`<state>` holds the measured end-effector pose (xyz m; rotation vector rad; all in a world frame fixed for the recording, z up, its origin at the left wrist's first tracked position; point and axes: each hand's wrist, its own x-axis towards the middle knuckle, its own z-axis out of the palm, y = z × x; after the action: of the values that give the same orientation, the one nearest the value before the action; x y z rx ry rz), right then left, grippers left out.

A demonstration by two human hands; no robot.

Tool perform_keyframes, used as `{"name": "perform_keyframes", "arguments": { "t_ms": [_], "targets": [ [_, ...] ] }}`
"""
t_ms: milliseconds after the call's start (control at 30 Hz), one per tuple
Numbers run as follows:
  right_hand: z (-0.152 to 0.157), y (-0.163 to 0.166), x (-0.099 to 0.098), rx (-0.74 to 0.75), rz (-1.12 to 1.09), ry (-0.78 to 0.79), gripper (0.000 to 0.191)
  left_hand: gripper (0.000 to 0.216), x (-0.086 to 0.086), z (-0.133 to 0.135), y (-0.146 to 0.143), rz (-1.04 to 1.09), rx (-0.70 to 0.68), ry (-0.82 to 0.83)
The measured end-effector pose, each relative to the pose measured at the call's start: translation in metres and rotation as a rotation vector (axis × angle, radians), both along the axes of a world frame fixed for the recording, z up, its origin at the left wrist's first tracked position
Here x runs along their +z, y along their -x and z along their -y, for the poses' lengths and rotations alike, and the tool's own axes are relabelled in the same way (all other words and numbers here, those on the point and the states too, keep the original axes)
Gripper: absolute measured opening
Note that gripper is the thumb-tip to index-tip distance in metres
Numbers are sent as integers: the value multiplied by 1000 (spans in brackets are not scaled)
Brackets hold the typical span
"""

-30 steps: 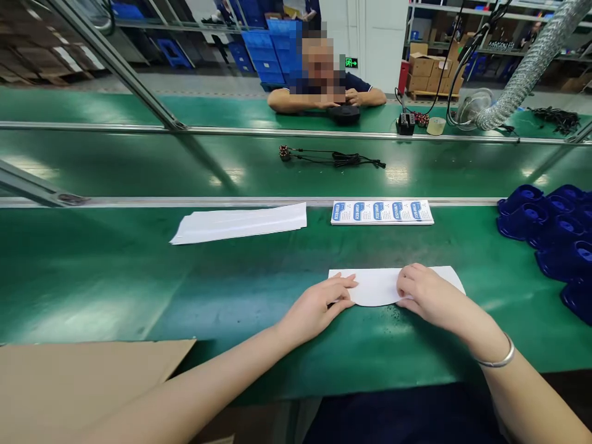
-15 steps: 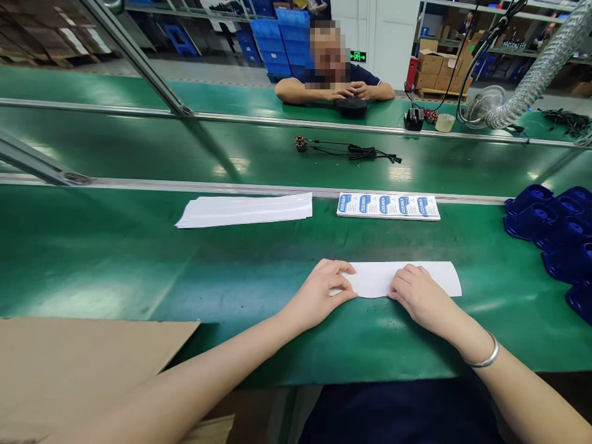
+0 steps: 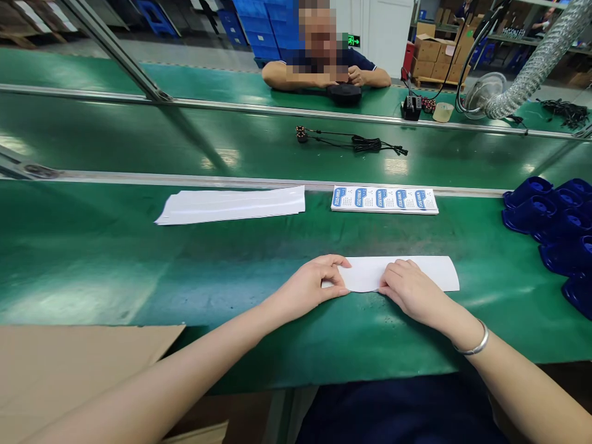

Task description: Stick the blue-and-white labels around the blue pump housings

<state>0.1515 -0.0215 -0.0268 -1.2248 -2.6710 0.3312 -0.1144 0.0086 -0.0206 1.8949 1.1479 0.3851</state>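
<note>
A blank white paper strip (image 3: 432,271) lies lengthwise on the green work surface in front of me, its near edge slightly wavy. Gripping its left end, my left hand (image 3: 324,280) has the thumb at the near edge and the fingers curled over the far side. My right hand (image 3: 411,290) is closed on the strip's near edge around the middle, fingertips pressed together over the paper. Beyond the hands are a stack of white paper strips (image 3: 231,205) at the left and a stack of blue-printed label sheets (image 3: 385,200) at the right.
Dark blue plastic parts (image 3: 567,246) cluster at the right. A cardboard sheet (image 3: 78,370) covers the near left. Metal rails (image 3: 259,183) cross the bench, with a black cable (image 3: 367,143) beyond. Opposite sits a person (image 3: 356,65) with hands at a black object (image 3: 345,94).
My right hand has shifted slightly left along the paper's near edge, closer to my left hand. The camera view has tilted down a little. Both hands remain on the paper.
</note>
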Motion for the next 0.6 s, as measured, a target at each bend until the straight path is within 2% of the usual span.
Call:
{"name": "perform_keyframes", "arguments": {
  "t_ms": [167, 400, 600],
  "targets": [
    [-8, 2, 5, 35, -60, 103, 17, 20, 4, -2, 3, -27, -64, 44],
    [-16, 13, 23, -28, 145, 159, 20, 30, -2, -6, -1, -36, 10, 30],
    [-19, 13, 22, -76, 146, 153, 19, 35, -4, -6, -3, -55, 60, -34]
  ]
}}
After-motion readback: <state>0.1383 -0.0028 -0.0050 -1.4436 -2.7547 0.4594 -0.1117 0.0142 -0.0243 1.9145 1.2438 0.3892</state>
